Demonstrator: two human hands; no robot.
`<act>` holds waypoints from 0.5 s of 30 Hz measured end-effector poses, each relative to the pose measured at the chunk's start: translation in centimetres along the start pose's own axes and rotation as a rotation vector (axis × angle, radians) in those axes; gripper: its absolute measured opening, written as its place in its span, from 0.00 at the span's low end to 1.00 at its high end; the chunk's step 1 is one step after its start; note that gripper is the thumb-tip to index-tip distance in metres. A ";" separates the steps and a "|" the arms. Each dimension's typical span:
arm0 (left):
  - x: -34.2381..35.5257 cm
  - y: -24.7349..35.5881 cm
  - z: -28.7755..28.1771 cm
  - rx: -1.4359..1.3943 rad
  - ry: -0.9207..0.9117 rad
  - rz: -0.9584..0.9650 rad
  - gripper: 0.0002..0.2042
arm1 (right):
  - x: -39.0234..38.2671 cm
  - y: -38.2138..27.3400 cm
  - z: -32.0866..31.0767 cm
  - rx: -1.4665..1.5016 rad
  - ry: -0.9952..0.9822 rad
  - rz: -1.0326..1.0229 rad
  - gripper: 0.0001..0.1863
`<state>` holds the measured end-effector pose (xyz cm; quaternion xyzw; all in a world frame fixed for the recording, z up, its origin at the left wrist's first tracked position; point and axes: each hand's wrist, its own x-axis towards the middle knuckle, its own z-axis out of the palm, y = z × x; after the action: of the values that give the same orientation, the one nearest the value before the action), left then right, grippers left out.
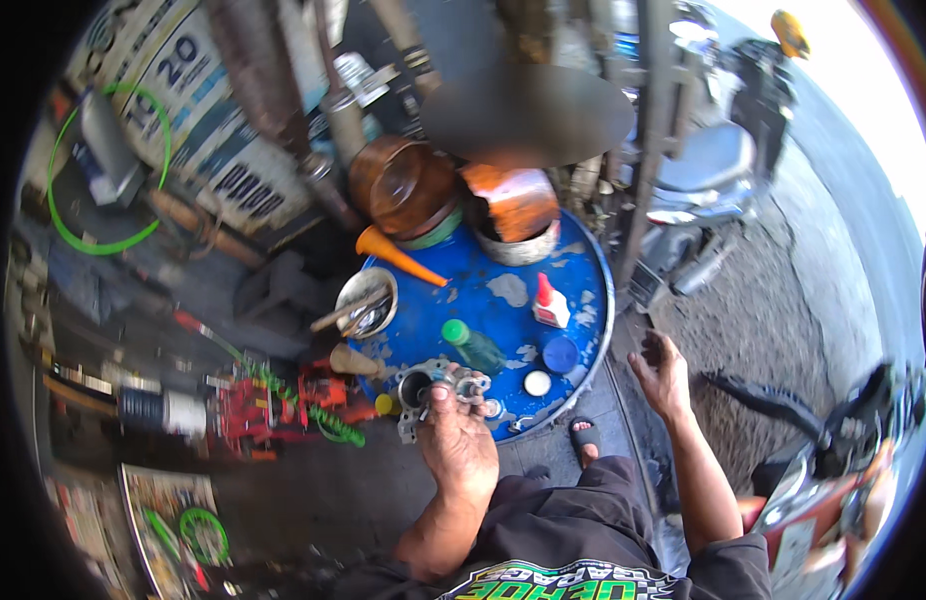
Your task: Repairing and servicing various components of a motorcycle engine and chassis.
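My left hand is closed around a grey cast-metal engine part with a dark round bore. I hold it over the near edge of a blue drum top, thumb uppermost. To the right of the drum, my right hand hangs in the air with nothing in it, its fingers loosely bent and apart. Close to the held part lie a green-capped bottle, a small white-topped round container and a blue round lid. Farther off stands a white bottle with a red nozzle.
An orange funnel, a bowl of tools and two brownish containers, one round and one cut open, crowd the drum's far side. Red machinery sits at left. Motorcycles, one with a grey seat, stand at right.
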<state>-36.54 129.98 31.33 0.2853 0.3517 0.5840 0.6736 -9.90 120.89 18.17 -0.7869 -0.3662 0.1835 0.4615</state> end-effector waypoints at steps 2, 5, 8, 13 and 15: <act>0.1 -0.3 0.3 0.036 -0.053 -0.037 0.21 | -5.9 2.6 -1.3 0.034 0.111 0.124 0.28; -0.4 -1.4 -0.4 0.006 -0.186 -0.293 0.19 | -16.1 4.5 -1.7 -0.037 0.282 0.343 0.23; -2.0 -1.4 -2.7 0.169 -0.366 -0.535 0.19 | -28.1 8.0 1.7 0.043 0.371 0.624 0.25; -8.2 -3.5 -6.4 0.440 -0.480 -0.658 0.21 | -53.0 11.5 8.8 0.001 0.522 1.226 0.24; -10.7 -4.7 -7.8 0.423 -0.607 -0.762 0.21 | -62.1 10.8 12.2 0.010 0.599 1.489 0.21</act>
<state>-40.84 118.47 24.52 0.4230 0.3297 0.1052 0.8374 -54.40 78.42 -0.38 -0.8384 0.3953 0.2259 0.2998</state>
